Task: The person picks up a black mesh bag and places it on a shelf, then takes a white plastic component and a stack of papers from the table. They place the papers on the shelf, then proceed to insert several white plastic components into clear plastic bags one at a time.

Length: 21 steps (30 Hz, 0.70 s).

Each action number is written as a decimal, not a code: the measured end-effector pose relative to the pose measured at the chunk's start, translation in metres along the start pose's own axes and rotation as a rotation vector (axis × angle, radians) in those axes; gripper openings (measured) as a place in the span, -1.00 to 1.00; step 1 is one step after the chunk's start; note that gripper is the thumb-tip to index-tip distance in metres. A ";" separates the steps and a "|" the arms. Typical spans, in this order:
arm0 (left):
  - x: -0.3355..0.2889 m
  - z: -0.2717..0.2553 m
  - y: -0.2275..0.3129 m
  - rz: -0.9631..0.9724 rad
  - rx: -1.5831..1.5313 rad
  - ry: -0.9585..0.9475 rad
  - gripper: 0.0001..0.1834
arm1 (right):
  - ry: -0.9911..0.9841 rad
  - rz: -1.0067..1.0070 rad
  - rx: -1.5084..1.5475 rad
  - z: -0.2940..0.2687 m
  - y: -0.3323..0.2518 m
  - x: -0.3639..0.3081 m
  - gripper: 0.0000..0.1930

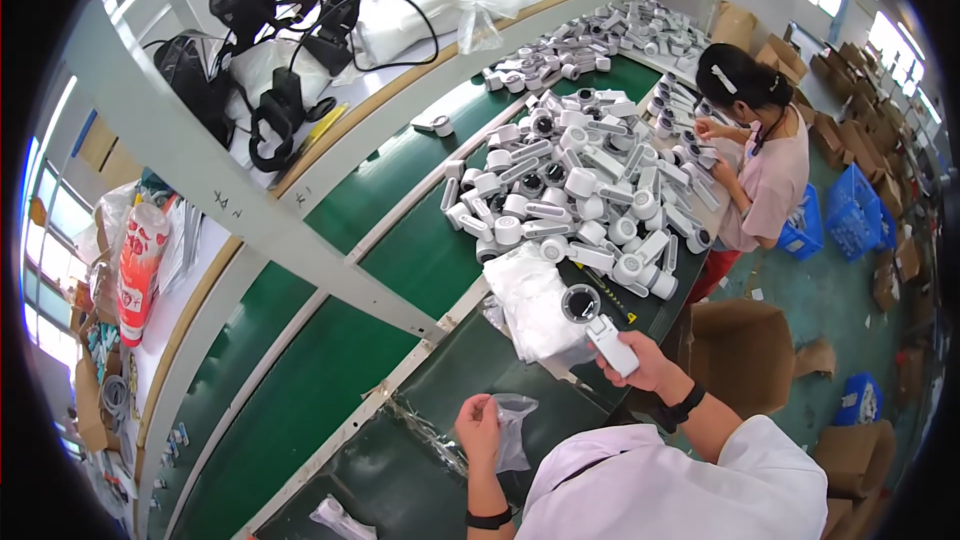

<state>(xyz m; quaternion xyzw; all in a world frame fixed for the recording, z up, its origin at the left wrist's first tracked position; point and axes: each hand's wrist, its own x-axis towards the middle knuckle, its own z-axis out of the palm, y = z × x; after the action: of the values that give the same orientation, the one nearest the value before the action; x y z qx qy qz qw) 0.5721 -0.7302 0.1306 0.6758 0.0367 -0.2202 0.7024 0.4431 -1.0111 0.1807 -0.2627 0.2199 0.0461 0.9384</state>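
Observation:
My right hand [648, 364] is closed around the handle of a white handheld fan [612, 343], its round dark-ringed head pointing up and away from me. Pinched in my left hand [478, 427] is a clear plastic bag [516, 432], which hangs to the right of the fingers over the dark green bench [430, 440]. Just beyond the fan lies a stack of clear plastic bags [527, 298]. Behind it spreads a large heap of similar white fans [590, 185]. One white item in clear plastic [342, 518] rests on the bench at the lower left.
A co-worker [765, 165] handles fans at the bench's right side. An open cardboard box [738, 355] stands beside my right arm. A white metal post [270, 195] and a raised shelf [370, 105] are at the left. Blue baskets [852, 215] sit on the floor.

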 end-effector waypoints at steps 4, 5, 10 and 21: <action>0.002 0.010 0.010 0.000 0.040 0.024 -0.90 | -0.055 0.018 -0.266 0.035 0.008 -0.006 -0.76; 0.003 0.010 0.010 0.031 0.037 0.008 -0.89 | -0.065 0.058 -0.423 0.048 0.008 -0.008 -0.75; 0.004 0.012 0.019 0.122 0.055 -0.009 -0.85 | -0.137 0.199 -0.933 0.080 0.019 -0.006 -0.59; 0.007 0.002 0.032 0.108 -0.062 -0.011 -0.84 | -0.125 0.353 -1.236 0.091 0.023 0.008 -0.57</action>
<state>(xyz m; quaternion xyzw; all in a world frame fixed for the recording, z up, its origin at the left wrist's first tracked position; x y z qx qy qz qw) 0.5890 -0.7346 0.1580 0.6537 0.0030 -0.1846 0.7339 0.4809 -0.9451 0.2365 -0.7112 0.1377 0.3333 0.6034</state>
